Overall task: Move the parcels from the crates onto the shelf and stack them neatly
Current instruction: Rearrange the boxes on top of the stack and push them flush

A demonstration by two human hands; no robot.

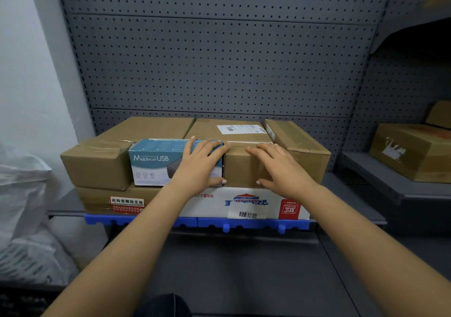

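USB box [156, 163] sat in the top layer on the shelf [66, 209], long axis 9-to-3, its 3 o'clock end touching a brown box [240, 168]. Left hand [202, 163] lay flat over that end, fingers straight, pointing to 12. Right hand [280, 168] pressed the brown box likewise, nothing grasped. Both parcels lay ahead of the fingertips; probably a push toward 12 to square the row. Underneath: white carton [214, 207] on a blue base [256, 224]. Crates out of view

Left hand [199, 164] and right hand [283, 168] extended forward side by side, palms flat, fingers straight, thumbs low
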